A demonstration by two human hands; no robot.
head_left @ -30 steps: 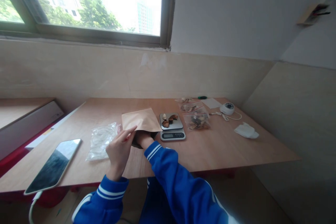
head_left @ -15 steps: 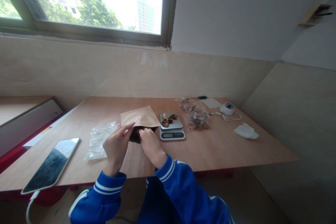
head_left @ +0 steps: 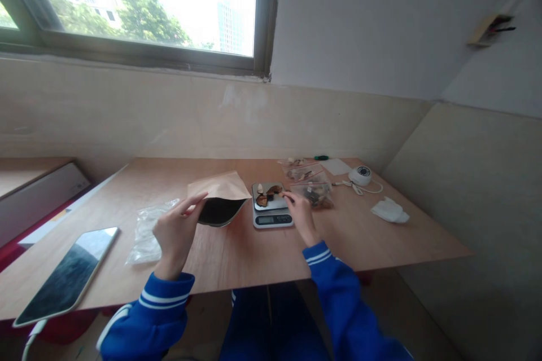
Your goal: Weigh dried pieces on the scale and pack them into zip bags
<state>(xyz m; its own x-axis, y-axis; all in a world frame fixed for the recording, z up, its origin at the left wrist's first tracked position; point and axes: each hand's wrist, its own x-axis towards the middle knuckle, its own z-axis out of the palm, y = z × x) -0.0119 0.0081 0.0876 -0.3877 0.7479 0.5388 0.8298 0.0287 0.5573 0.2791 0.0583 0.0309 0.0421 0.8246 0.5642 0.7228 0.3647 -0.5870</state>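
My left hand [head_left: 174, 236] pinches the near left edge of a brown paper pouch [head_left: 220, 185]. The pouch's mouth gapes toward me, showing a dark lining; its contents are not visible. Right of it stands a small kitchen scale [head_left: 273, 220] with a silver top and a dark display. Several dried brown pieces [head_left: 262, 200], like mushroom slices, and a paler one [head_left: 259, 188] lie on its plate. My right hand [head_left: 301, 214] reaches over the plate's right edge, thumb and fingers pinched together by the rightmost brown piece. What is between the fingertips is too small to make out.
Clear zip bags of dried pieces [head_left: 313, 192] lie right of the scale. Behind and beyond are a green-handled tool [head_left: 321, 157], white paper [head_left: 336, 166], a white camera [head_left: 360, 175] with cable, and crumpled tissue [head_left: 389, 210]. Clear plastic packaging [head_left: 146, 237] and a phone [head_left: 70, 276] lie left.
My right hand has come out of the pouch and moved right to the scale's plate. The left hand still holds the pouch, whose mouth now shows open. The view has shifted slightly.
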